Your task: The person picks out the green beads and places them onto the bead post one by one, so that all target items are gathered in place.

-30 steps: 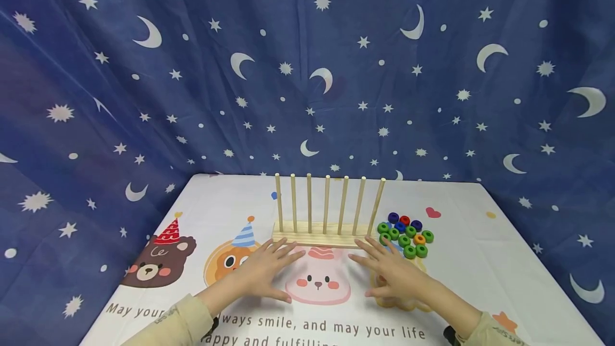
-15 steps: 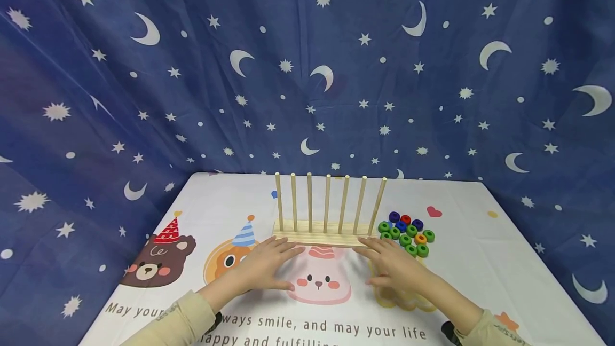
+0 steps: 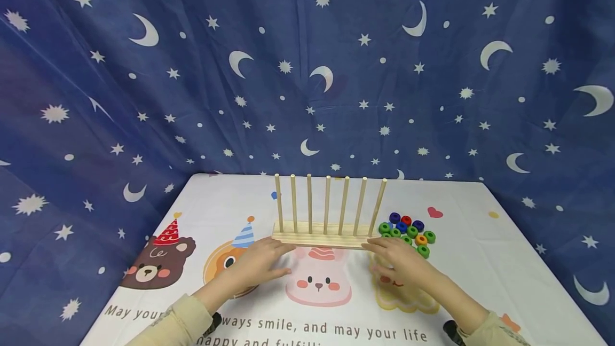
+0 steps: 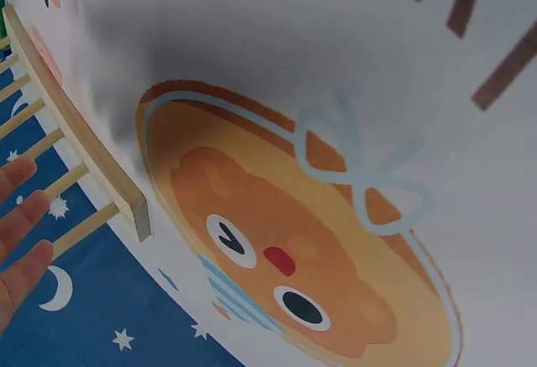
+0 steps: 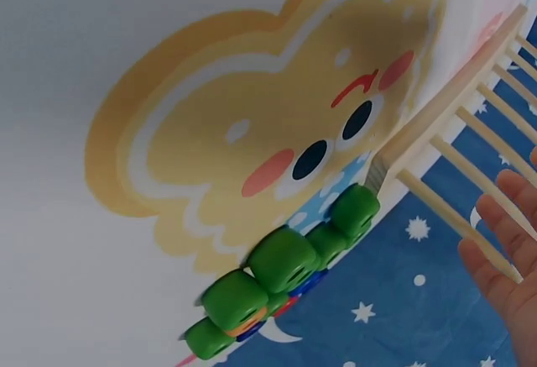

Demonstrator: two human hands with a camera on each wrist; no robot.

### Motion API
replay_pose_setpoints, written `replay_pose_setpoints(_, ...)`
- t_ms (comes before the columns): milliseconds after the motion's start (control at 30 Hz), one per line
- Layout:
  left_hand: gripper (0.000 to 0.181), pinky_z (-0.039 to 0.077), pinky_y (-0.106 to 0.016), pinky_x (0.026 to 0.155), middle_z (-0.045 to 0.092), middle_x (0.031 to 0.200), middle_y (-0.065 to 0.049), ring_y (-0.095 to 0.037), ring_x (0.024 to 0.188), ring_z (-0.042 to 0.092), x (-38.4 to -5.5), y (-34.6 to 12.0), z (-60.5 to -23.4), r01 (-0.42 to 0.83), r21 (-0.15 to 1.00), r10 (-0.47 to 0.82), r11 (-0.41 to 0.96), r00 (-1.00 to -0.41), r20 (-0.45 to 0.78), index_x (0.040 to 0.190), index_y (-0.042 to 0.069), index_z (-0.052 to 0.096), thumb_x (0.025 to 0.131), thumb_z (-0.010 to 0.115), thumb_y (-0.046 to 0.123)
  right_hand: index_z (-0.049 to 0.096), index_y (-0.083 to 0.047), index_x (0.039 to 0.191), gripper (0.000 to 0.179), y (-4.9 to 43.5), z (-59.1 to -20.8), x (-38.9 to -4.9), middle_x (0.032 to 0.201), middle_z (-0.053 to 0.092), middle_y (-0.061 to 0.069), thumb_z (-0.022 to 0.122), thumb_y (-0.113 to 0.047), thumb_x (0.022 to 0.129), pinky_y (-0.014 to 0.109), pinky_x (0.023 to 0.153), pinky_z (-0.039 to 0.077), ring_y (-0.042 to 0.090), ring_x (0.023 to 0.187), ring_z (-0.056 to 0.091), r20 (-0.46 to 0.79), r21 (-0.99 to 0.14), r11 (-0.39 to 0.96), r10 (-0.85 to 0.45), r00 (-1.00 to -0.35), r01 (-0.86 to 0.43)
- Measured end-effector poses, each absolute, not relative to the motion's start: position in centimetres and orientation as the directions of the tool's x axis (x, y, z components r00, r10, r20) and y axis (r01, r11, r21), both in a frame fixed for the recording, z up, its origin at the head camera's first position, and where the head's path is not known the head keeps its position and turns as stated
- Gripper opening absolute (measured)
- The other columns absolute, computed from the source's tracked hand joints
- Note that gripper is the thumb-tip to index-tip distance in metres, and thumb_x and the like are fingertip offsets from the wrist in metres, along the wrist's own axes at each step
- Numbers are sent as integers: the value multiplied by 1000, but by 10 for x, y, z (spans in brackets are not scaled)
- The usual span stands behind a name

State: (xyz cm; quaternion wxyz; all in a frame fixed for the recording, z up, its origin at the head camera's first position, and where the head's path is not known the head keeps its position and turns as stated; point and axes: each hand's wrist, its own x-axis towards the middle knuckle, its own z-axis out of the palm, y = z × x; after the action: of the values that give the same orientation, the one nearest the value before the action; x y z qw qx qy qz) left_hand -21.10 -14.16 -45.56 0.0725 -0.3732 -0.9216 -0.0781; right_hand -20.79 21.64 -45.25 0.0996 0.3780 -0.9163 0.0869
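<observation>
Right grip [image 3: 401, 260] before partly hidden green beads [image 3: 407, 239]

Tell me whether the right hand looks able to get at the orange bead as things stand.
Probably yes: the right hand looks empty and is close by, and nothing covers the orange bead in the head view, though green beads sit close around it.

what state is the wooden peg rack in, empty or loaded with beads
Empty: all seven pegs are bare in the head view; the beads lie beside the wooden rack.
</observation>
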Motion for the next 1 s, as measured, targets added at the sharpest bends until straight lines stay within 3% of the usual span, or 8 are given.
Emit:
replay_pose_setpoints(233,47,47,-41,97,67,117,-4,-22,110,61,-211,-148,-456,630,176,607,756,-776,170,127,12,60,87,66,35,67,-8,114,33,227,-453,-207,112,69,10,71,-20,83,50,89,50,30,105,64,290,-97,751,-606,-741,-653)
replay_pose_setpoints(400,45,52,-38,85,70,106,-3,-16,95,63,-213,-155,-459,602,212,573,770,-798,187,126,12,61,86,68,32,68,-7,112,34,234,-452,-206,110,70,10,73,-19,82,48,87,52,30,102,65,303,-112,769,-577,-759,-629)
replay_pose_setpoints(567,44,52,-35,76,70,106,-4,-12,86,59,-216,-163,-462,570,230,531,789,-821,211,123,10,63,85,69,30,69,-7,111,35,242,-452,-208,109,70,8,74,-24,81,47,87,52,29,102,65,296,-141,793,-538,-789,-593)
replay_pose_setpoints(800,43,54,-39,81,70,108,-6,-20,96,66,-225,-175,-466,528,226,476,818,-844,248,121,8,64,83,71,28,68,-7,112,35,255,-454,-210,111,69,10,75,-20,80,52,91,49,33,106,62,261,-212,837,-450,-854,-505)
replay_pose_setpoints(1000,45,53,-43,85,68,114,-8,-24,103,65,-234,-181,-467,449,299,405,842,-892,199,123,8,62,84,71,28,68,-5,110,35,269,-458,-214,107,70,12,76,-19,79,51,88,51,33,101,64,297,-191,852,-424,-855,-488)
